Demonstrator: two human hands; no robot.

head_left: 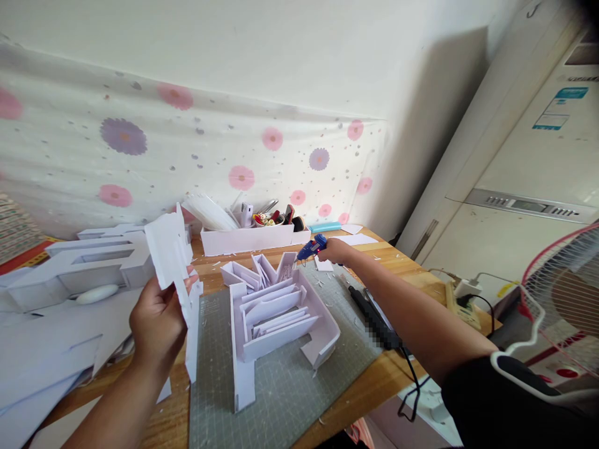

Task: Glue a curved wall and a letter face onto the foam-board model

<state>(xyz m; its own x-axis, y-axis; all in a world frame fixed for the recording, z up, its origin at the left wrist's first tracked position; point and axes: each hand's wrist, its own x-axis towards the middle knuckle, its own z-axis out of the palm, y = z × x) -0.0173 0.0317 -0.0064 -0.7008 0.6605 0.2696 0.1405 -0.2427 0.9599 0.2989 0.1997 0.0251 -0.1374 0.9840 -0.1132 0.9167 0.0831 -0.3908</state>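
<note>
My left hand [159, 315] is closed on an irregular white board piece [171, 249], held upright over the left edge of the grey cutting mat [276, 405]. My right hand [334, 251] is wrapped round a blue glue gun [312, 247], its nozzle pointing down and left beside a small white open box [286, 265] at the mat's back edge. Between the hands lies a white walled structure [281, 340] with several upright strips inside. Small white V-shaped pieces [241, 274] stand behind it.
A white tray [248, 240] with tools stands near the wall. White board shapes [70, 268] pile up at the left. A black-handled tool [374, 318] lies on the mat's right side. A fan [571, 280] and a power strip [461, 305] are at the right.
</note>
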